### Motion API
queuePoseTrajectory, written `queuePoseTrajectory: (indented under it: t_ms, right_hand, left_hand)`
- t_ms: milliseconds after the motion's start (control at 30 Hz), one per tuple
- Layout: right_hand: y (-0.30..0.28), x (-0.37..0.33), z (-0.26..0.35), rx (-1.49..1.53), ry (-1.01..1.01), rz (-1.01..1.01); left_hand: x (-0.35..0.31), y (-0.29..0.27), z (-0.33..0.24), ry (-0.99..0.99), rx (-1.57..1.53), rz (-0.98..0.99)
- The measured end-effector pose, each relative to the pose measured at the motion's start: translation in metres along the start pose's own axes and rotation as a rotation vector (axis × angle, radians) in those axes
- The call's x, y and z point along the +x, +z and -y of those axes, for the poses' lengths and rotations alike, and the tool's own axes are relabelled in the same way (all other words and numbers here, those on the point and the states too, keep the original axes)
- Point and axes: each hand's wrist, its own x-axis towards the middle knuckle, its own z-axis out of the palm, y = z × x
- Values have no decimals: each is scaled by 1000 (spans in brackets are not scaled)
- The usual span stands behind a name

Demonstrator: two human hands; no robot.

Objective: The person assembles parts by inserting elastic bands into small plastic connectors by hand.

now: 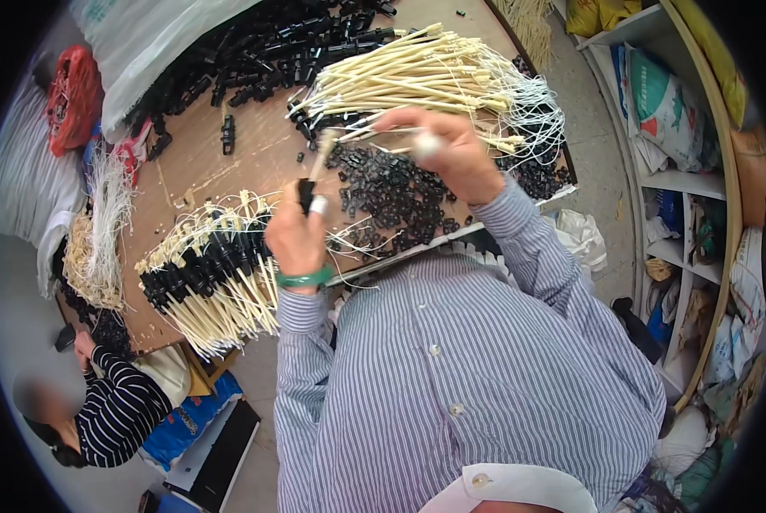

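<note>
My left hand [297,238], with a green bangle at the wrist and white wrapping on a finger, is closed around a black plastic connector piece [306,195]. A cream stick [323,156] rises from that piece, its tip blurred. To the right, my right hand [458,156] hovers over small black parts [391,192], beside a bundle of cream sticks with white cords [408,77]. Its index finger is stretched out, apart from a white-wrapped fingertip; motion smears it and nothing shows clearly in it. Assembled black-and-cream pieces [216,278] lie in a row left of my left hand.
A heap of black plastic parts [263,60] covers the far side of the brown table [186,154]. White cords [109,214] hang at its left. Another person in a striped top [122,410] sits lower left. Shelves with bags [682,184] stand at the right.
</note>
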Motion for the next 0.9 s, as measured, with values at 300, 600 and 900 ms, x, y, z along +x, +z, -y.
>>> queuePoseTrajectory:
  t_ms: [300, 600, 900]
  right_hand:
    - [40, -27, -27, -1218, -158, 267]
    - [29, -21, -24, -1210, -104, 74]
    - [32, -19, -31, -1132, -43, 78]
  left_hand:
    - [0, 12, -25, -353, -828, 171]
    - [3, 7, -7, 113, -58, 138]
    - [1, 13, -13, 169, -112, 162]
